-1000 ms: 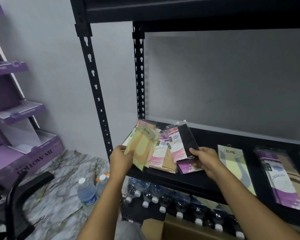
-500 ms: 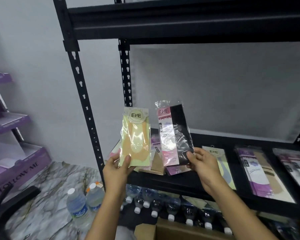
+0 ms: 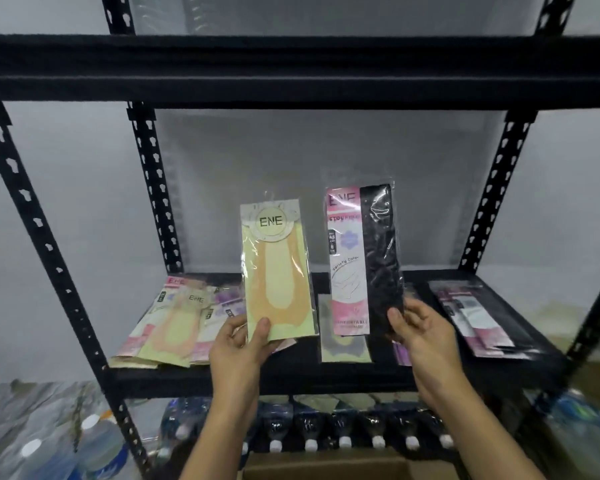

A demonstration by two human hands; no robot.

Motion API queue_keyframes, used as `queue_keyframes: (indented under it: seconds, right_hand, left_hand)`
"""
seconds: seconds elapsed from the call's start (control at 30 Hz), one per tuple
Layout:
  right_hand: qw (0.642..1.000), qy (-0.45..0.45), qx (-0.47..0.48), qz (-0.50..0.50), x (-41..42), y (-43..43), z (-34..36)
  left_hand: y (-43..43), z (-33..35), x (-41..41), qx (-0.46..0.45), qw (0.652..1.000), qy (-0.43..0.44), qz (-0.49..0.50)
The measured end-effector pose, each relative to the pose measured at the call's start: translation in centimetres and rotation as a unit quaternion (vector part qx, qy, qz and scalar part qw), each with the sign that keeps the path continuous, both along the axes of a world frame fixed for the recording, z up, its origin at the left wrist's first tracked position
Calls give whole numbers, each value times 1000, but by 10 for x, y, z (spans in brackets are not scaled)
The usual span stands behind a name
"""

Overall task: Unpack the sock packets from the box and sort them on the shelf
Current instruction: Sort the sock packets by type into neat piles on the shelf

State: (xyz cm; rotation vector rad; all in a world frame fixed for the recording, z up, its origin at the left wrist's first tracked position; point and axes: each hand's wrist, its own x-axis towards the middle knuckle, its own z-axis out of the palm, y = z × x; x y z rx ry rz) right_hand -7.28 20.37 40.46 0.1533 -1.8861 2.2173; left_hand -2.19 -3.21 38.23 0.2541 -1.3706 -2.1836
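Left hand [image 3: 241, 344]: low in the frame, just left of centre. I see the thumb laid over the front bottom edge of the yellow sock packet [image 3: 278, 271] and the fingers behind it, pinching it.
Yellow sock packet: held upright in mid-frame, above the shelf board [image 3: 291, 379]. The round "ENE" label is at the top and an orange-tan sock shows through the plastic.
Right hand [image 3: 420, 332]: low in the frame, right of centre. It grips the bottom right corner of the black sock packet [image 3: 364, 261], thumb in front.
Black sock packet: upright, just beside the yellow one with a gap between them. It has a pink printed card on its left half and a dark sock on its right.
Left pile [image 3: 174, 323]: pink and yellow packets lying overlapped on the board, left of centre.
Flat packet [image 3: 343, 348]: lies on the board below the black packet. I cannot read its print.
Right stack [image 3: 478, 317]: pink-and-dark packets lying flat at the right end of the board.
Purple packet [image 3: 400, 355]: only an edge shows, under the right wrist.
Bottles [image 3: 343, 431]: a row under the board, white caps facing me.
Box [image 3: 326, 469]: a cardboard edge at bottom centre, between the forearms. I cannot see inside it.
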Motion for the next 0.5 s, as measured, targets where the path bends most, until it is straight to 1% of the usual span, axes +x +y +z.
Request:
queue_keyframes:
  seconds: [0.2,0.5]
  right_hand:
    - [999,4,1,-36,4,37,1]
    - [998,-23,-8,-64,3,69,-9]
  left_hand:
    - [38,2,-13,-4,1000,-2,-26]
    - [73,4,-21,-7,998,-1,-69]
